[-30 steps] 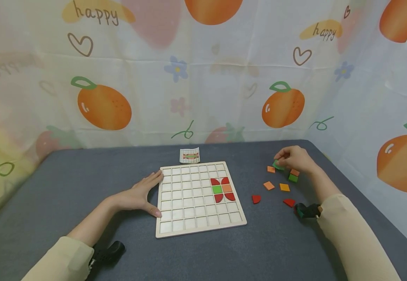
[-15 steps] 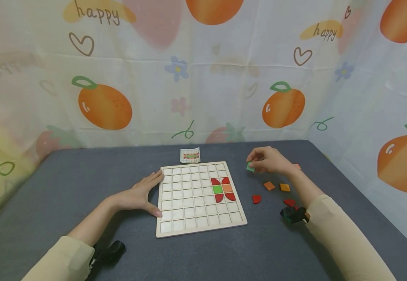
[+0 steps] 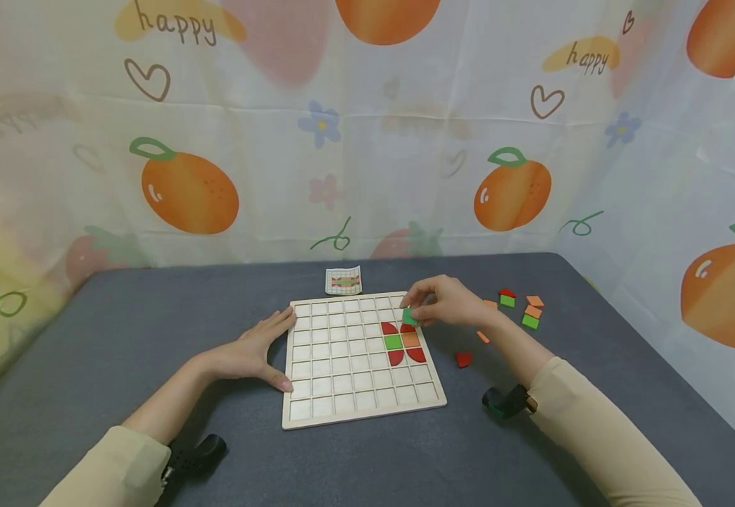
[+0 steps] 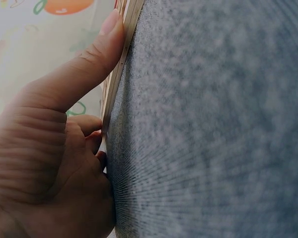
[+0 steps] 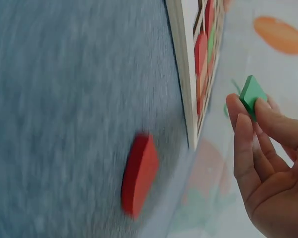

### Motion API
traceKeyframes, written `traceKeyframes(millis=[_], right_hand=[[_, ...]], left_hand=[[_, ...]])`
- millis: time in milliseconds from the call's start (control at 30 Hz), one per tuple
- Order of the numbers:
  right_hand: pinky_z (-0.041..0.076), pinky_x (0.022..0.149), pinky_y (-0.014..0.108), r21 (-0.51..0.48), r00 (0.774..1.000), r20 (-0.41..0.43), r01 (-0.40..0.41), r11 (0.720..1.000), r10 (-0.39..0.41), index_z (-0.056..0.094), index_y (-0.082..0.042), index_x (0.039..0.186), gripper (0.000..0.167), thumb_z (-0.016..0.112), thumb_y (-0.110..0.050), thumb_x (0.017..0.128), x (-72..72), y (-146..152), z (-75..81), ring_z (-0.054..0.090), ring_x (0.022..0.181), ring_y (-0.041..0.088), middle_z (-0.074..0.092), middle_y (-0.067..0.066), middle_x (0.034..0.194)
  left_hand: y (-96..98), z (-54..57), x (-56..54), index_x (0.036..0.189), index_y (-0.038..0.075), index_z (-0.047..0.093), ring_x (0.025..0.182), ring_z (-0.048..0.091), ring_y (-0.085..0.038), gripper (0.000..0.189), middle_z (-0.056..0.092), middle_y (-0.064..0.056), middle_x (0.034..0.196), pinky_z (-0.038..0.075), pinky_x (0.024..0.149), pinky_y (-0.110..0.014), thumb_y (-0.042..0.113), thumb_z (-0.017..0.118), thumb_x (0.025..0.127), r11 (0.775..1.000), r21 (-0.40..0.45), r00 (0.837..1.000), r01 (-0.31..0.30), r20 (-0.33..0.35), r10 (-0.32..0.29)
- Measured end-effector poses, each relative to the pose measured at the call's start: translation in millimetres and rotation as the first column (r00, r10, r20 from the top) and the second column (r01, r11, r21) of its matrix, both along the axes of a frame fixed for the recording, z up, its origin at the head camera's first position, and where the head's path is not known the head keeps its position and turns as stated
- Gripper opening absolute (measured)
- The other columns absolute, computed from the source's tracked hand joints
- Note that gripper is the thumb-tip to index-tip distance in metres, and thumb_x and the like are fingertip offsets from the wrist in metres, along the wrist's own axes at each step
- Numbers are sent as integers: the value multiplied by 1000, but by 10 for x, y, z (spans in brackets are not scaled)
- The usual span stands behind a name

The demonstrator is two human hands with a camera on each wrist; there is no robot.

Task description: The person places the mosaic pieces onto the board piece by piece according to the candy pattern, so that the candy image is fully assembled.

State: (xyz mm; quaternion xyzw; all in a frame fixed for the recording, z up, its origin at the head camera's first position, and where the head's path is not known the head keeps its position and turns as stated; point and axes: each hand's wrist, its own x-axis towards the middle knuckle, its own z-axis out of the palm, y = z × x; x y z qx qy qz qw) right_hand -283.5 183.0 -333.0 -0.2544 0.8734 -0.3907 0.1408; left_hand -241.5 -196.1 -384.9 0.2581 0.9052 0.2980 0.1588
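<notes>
Head view, right fingers [image 3: 419, 287] pinching flat tile [image 3: 408, 317], left fingers [image 3: 272, 326] spread against wooden grid [image 3: 340, 365]

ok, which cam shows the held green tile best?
Right wrist: the green tile appears largest there, pinched by the right hand, with a face and edge visible. Head shows it small, near the board, partly covered by the hand. Left wrist doesn't show it.

Cream sleeves [image 3: 602, 429], black wrist-worn cameras [image 3: 199, 456], bare hands [image 3: 247, 355]
</notes>
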Motion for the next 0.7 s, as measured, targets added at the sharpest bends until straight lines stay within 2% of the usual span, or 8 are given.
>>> traceKeyframes(millis=[67,367,700], right_hand=[[61,77,39,11,1000,-5,-28,1000,28,69,-1,115,23,66,-7,93,22,-79,-9,73,83,27,69,15,103],[56,78,24,84,984,-86,-150,985,157,74,-13,103,15,73,-10,88,80,-409,-105,66,84,8,73,4,94],[55,74,22,110,982,-125,-126,986,139,77,-14,99,13,74,-9,87,108,-534,-171,68,81,7,74,3,92]], left_hand=[[0,5,3,158,0,11,153,-3,-49,127,-1,-22,167,4,115,-74,48,87,68,1000,-2,1000,1,1,-1],[-1,21,2,158,0,11,153,-3,-49,126,0,-22,167,4,115,-74,47,87,69,1000,11,1000,9,1,-9],[-16,6,0,158,1,11,153,-3,-48,126,0,-21,168,4,114,-75,48,86,69,1000,6,1000,3,6,-3]])
